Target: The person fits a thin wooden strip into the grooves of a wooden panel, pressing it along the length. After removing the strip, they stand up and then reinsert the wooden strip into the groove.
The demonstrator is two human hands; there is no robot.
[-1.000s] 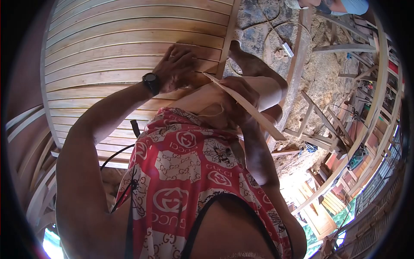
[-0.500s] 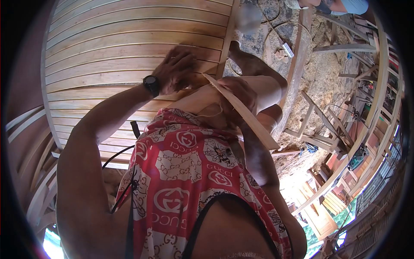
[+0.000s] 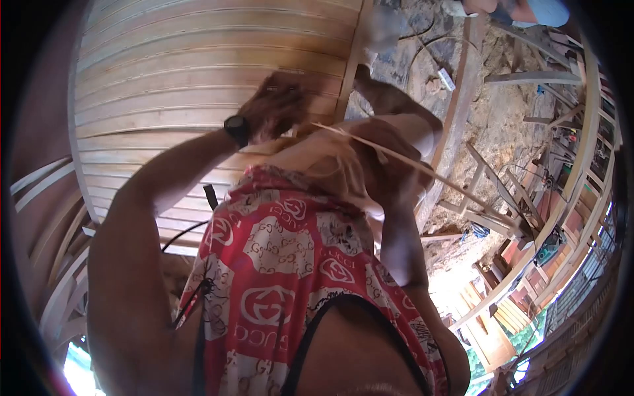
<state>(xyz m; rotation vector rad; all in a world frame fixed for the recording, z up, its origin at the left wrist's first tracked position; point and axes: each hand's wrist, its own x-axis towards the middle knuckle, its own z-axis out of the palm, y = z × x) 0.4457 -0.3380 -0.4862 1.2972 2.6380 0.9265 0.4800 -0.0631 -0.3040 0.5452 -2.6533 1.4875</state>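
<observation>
My left hand [image 3: 274,109], with a black watch [image 3: 236,131] on its wrist, lies on the slatted wooden panel [image 3: 198,79] near its right side. Its fingers look spread, though blurred and in shadow. My right hand [image 3: 380,148] is closed around a thin wooden strip [image 3: 456,185], just right of the left hand. The strip is seen nearly edge-on, slanting from near my left hand down to the right. My bare leg [image 3: 304,162] is beneath the hands, and motion blur hides the right fingers' detail.
A wooden frame edge [image 3: 353,59] bounds the panel on the right. Beyond it are dusty ground, a white power strip [image 3: 446,79] with a cable, and several loose timbers [image 3: 535,78]. Another person [image 3: 522,10] is partly visible at the top right.
The strip in my right hand has turned from showing its broad face to nearly edge-on, and its far end reaches further right. My left hand stays almost in place.
</observation>
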